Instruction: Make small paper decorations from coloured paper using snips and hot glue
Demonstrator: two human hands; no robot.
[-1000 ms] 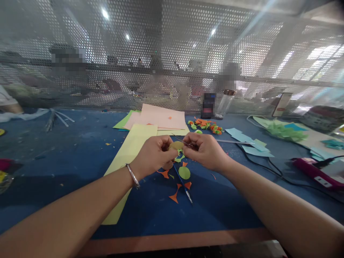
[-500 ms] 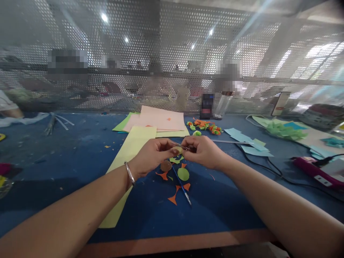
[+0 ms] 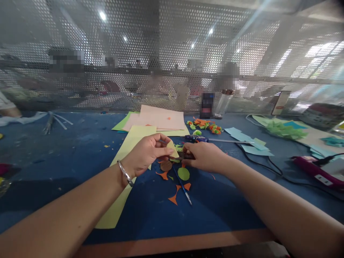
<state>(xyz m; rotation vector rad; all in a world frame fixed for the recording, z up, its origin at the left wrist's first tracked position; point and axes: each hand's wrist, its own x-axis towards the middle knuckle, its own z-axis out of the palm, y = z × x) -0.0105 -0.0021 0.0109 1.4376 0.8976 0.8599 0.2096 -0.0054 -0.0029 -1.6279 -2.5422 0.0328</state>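
Note:
My left hand, with a silver bangle at the wrist, pinches a small pale yellow paper piece. In my right hand are dark scissors, their blades at the edge of that paper; most of the handles are hidden by my fingers. Beneath the hands lie a brown disc, a green paper circle and a blue pen-like stick with a pale tip. Orange paper scraps are scattered around them. A long yellow paper strip runs under my left wrist.
Stacked pink and green sheets lie behind the hands. A dark blue-handled tool and a metal ruler rest beyond my right hand. Farther right are blue paper pieces, a black cable and a magenta power strip. A clear bottle stands behind.
Both hands have shifted slightly down and apart. The yellow paper has tilted upright, and the scissors show more clearly at its lower edge. The blue-handled tool has come into view.

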